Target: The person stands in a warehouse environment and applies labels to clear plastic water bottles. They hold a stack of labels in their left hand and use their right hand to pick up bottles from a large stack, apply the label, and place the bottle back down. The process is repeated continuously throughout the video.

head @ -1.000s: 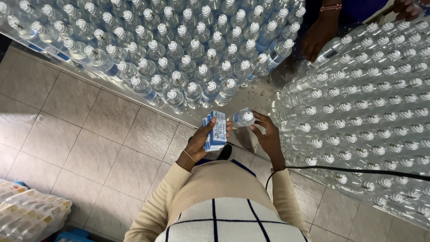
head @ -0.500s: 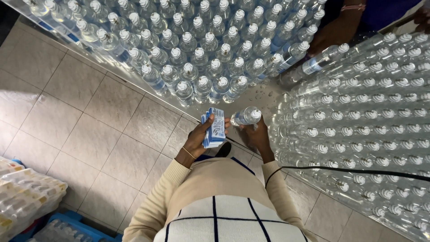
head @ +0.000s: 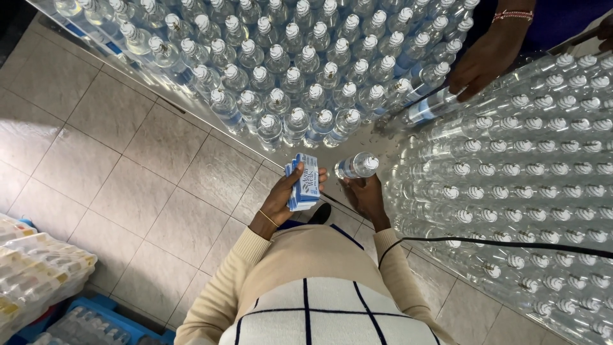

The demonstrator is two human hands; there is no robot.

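Head view, looking straight down: the left hand (head: pixel 284 195) has its fingers clenched around a stack of blue-and-white paper labels (head: pixel 304 182), thumb pressed across the top sheet. Just beside it, at 3 o'clock, the right hand (head: pixel 365 195) grasps a clear plastic water bottle with a white cap (head: pixel 357 166), fingers wrapped under its body, cap tilted toward 2 o'clock. Both hands hang over the wet metal table (head: pixel 367 137), in the gap between two crowds of bottles: labelled capped bottles (head: pixel 300 76) from 10 to 12 o'clock, and bare clear bottles (head: pixel 530 172) filling the side from 1 to 4 o'clock. At 1 o'clock another person's hand (head: pixel 482 61), with a beaded bracelet, rests on a bottle. A black cable (head: pixel 511 245) runs across the bare bottles near 4 o'clock.

Water beads on the table, so, as I judge it, damp fingers could let the bottle slip, or could wet the labels and make them stick together. The rows stand tightly packed; a knock from the elbow or the cable could topple several at once. The label stack is held only by pinch, and could fan out onto the grey tiled floor (head: pixel 128 172).
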